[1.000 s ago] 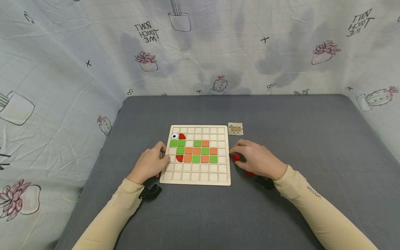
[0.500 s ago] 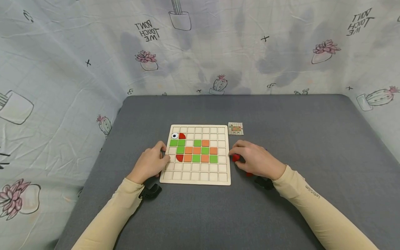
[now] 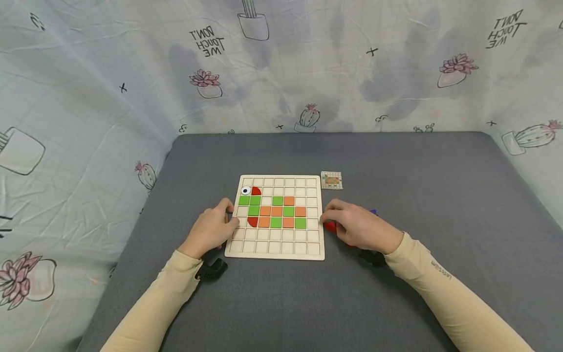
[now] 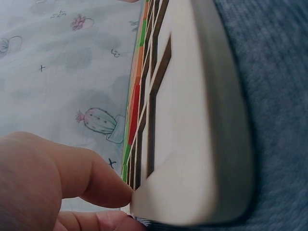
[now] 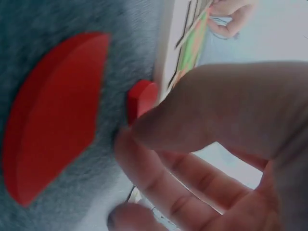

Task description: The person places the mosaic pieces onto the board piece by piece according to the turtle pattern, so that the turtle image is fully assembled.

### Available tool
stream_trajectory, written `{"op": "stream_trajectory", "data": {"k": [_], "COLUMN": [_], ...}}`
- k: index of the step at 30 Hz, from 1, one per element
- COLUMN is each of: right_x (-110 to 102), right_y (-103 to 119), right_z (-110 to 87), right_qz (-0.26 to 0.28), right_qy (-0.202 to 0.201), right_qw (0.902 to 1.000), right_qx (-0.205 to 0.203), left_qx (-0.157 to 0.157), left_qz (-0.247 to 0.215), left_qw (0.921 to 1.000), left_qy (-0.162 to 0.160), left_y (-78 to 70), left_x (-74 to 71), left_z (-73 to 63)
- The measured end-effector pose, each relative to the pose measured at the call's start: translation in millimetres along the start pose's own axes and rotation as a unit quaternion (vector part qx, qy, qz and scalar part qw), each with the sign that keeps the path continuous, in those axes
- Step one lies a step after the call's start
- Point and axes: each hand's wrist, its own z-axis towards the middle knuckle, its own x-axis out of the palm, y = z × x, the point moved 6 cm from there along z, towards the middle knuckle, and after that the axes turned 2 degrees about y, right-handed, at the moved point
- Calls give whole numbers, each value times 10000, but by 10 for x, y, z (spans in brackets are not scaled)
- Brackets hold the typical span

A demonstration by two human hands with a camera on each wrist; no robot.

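A wooden grid board [image 3: 274, 248] lies on the table, with green, orange and red tiles and an eye tile [image 3: 245, 190] set in its cells. At its left edge my left hand [image 3: 211, 227] holds the board, thumb over the rim; the left wrist view shows thumb and finger at the board's corner [image 4: 178, 207]. Beside the right edge, my right hand [image 3: 362, 226] has a small red rounded tile [image 3: 330, 226] between index finger and thumb. In the right wrist view the thumb covers part of that tile [image 5: 142, 98]. A red quarter-circle tile [image 5: 57, 115] lies nearer the wrist.
A small pattern card [image 3: 332, 180] lies at the board's far right corner. Something blue [image 3: 374, 212] peeks out behind the right hand. The grey table [image 3: 281, 303] ends at a patterned cloth [image 3: 281, 63] hanging behind and on the left.
My right hand has shifted slightly left, and the red tile at its fingertips has come closer to the board's edge. More of the blue thing shows. The left hand stays in place.
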Motion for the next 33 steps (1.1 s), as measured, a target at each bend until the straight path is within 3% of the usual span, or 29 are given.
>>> {"op": "stream_trajectory", "data": {"k": [7, 15, 25, 33], "right_x": [12, 47, 45, 44], "right_y": [4, 47, 11, 31], "right_z": [2, 22, 19, 33], "right_qz": [-293, -258, -284, -73], "right_qy": [-86, -155, -122, -30], "right_qw": [9995, 9995, 9994, 10000], "right_qx": [-14, -93, 121, -32], "left_qx": [-8, -30, -51, -62], "left_qz": [-3, 28, 40, 33], "left_qw": [10000, 10000, 10000, 10000], "left_qy": [14, 5, -22, 30], "left_y": [-1, -1, -7, -30], "left_x": [-4, -7, -6, -32], "left_z": [1, 2, -5, -14]}}
